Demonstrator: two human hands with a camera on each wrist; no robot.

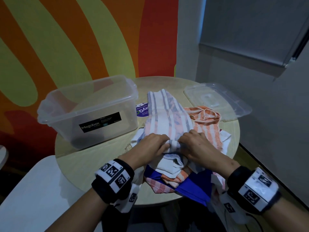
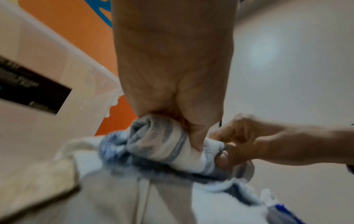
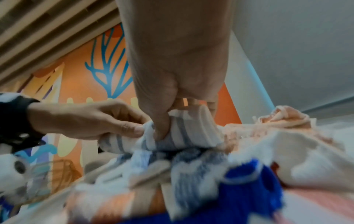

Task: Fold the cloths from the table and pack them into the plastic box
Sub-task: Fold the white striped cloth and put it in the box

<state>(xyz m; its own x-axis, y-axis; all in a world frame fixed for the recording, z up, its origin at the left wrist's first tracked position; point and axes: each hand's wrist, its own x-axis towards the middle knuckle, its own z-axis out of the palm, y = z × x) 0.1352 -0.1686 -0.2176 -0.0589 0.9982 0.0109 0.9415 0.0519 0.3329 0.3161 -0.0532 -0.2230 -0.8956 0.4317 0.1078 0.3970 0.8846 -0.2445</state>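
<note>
A white cloth with blue-grey stripes lies stretched across the pile on the round table, its near end rolled into a tight roll. My left hand grips the roll's left part, thumb under and fingers over. My right hand pinches its right part. The clear plastic box stands to the left, with no cloth inside. Under my hands lie more cloths: an orange-striped one, white ones and a blue one.
The box's clear lid rests at the table's back right. A purple round sticker shows between box and cloths. A painted wall stands behind the table, a grey wall to the right. A pale seat sits at lower left.
</note>
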